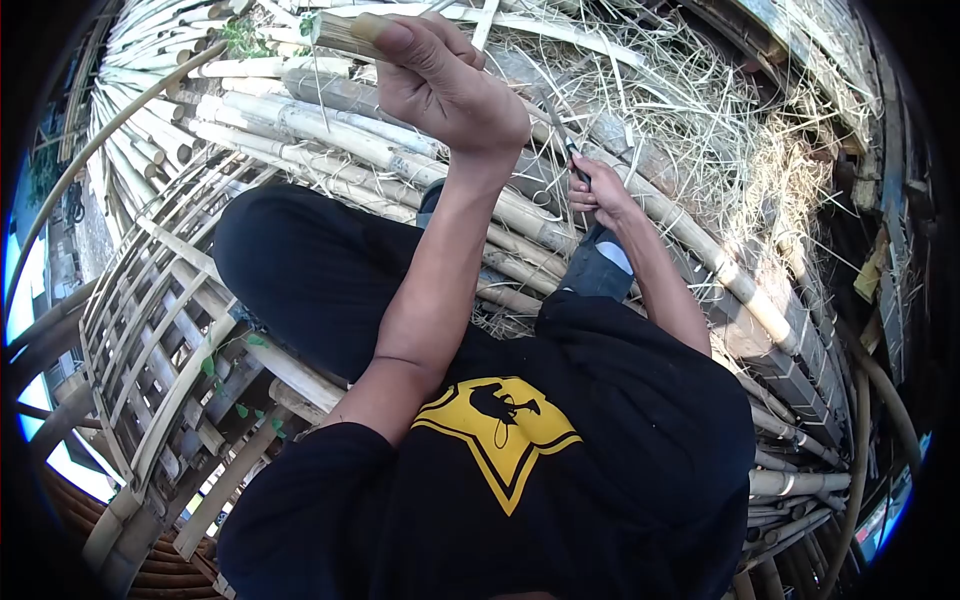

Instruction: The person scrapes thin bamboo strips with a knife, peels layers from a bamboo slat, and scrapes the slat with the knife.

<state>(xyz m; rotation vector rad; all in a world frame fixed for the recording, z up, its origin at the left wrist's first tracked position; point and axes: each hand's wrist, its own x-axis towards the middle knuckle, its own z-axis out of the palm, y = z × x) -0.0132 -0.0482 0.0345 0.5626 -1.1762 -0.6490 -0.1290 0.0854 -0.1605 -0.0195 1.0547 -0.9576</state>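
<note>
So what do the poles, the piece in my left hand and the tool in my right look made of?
Poles: bamboo by their look, smooth and tan, with ringed joints. Piece in your left hand: probably split bamboo, pale, with lengthwise lines. Tool in your right hand: blade likely metal, thin and dull grey; dark handle's material unclear.

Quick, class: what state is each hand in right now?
Left hand: closed, holding bamboo.
Right hand: closed, holding a knife.
</note>
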